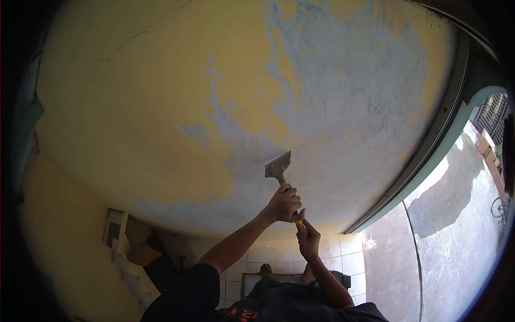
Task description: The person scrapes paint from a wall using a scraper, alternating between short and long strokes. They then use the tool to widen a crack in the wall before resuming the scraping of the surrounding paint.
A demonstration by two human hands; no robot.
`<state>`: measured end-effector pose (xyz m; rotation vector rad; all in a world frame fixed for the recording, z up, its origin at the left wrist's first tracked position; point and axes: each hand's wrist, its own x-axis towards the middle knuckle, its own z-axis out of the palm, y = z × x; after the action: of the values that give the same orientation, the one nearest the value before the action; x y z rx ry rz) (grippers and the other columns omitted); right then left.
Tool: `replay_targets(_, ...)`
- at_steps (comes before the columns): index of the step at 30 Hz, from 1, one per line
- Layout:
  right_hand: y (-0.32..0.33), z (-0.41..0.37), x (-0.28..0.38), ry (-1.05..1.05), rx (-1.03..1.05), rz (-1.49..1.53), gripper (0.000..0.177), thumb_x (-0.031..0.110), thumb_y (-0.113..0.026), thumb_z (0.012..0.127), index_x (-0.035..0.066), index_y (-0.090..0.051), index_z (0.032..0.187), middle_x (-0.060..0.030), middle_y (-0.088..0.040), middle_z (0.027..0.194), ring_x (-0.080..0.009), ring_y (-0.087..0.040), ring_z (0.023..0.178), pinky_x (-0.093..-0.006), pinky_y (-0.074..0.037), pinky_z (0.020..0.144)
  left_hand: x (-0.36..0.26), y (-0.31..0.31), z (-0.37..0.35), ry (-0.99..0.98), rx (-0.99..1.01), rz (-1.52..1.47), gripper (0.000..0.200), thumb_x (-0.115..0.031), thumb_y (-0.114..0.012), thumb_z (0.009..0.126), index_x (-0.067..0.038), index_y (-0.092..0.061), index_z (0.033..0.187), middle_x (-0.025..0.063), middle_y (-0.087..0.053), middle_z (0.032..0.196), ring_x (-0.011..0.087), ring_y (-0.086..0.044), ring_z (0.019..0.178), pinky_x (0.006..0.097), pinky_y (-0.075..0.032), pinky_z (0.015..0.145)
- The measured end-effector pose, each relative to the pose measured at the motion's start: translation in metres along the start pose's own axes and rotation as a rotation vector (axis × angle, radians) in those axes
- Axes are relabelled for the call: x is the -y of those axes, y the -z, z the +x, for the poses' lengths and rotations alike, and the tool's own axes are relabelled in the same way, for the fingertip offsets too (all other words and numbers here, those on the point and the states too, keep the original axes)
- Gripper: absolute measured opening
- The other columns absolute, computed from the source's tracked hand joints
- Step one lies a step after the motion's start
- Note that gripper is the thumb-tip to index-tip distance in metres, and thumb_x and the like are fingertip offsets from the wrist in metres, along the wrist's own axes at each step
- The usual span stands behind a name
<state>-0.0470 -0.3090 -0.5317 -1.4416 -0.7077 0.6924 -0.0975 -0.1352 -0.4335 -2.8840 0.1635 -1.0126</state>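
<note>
A long-handled scraper (277,168) with a wide metal blade is up against the wall (155,129). Its blade lies over a patch where the yellow paint is gone and a grey-blue layer shows. My left hand (284,204) is wrapped round the upper handle, just below the blade. Lower down, my right hand (309,241) grips the yellow end of the same handle. Bare grey-blue surface spreads up and to the right of the blade, while yellow paint covers most of the wall's left side.
My feet (266,270) are on a low platform (249,283) above white floor tiles (351,244). A dark frame (413,169) edges the wall on the right, with a concrete yard (456,252) and a bicycle (499,207) beyond. Dark items (162,271) stand at lower left.
</note>
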Motion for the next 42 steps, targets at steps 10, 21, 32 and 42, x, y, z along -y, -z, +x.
replay_targets(10,-0.002,0.003,0.009,-0.060,0.006,0.065,0.042,0.026,-0.061,0.097,0.005,-0.060,0.133,-0.0006,-0.056,0.065,-0.0073,-0.051,0.060,-0.0274,-0.045,0.056,0.036,0.045,0.032,-0.147,-0.049,0.010,0.020,-0.032,-0.069,0.075,-0.012,-0.064,0.076,0.0033,-0.060,0.085,0.0259,-0.063,0.099,0.0455,-0.045,0.100)
replay_targets(21,-0.005,0.007,0.011,-0.059,0.019,0.069,0.040,0.023,-0.061,0.098,0.003,-0.061,0.132,-0.0015,-0.058,0.067,-0.0061,-0.051,0.063,-0.0262,-0.045,0.058,0.047,0.011,0.024,-0.240,0.121,-0.006,0.033,-0.032,-0.066,0.074,-0.014,-0.046,0.054,-0.0003,-0.044,0.056,0.0186,-0.049,0.054,0.0328,-0.038,0.054)
replay_targets(32,0.006,-0.001,0.020,-0.075,0.073,0.111,0.043,0.030,-0.056,0.100,0.002,-0.059,0.134,0.0024,-0.050,0.063,-0.0048,-0.046,0.057,-0.0247,-0.041,0.052,0.033,0.012,0.032,-0.151,0.121,-0.007,0.027,-0.030,-0.065,0.070,-0.015,-0.049,0.053,0.0004,-0.047,0.055,0.0199,-0.050,0.053,0.0341,-0.039,0.054)
replay_targets(42,0.009,0.005,0.020,-0.093,0.095,0.095,0.043,0.030,-0.058,0.099,0.004,-0.061,0.133,0.0017,-0.051,0.062,-0.0051,-0.046,0.057,-0.0259,-0.042,0.053,0.034,0.016,0.034,-0.122,0.107,0.002,0.026,-0.028,-0.065,0.068,-0.015,-0.049,0.052,-0.0007,-0.047,0.055,0.0182,-0.049,0.052,0.0336,-0.037,0.052)
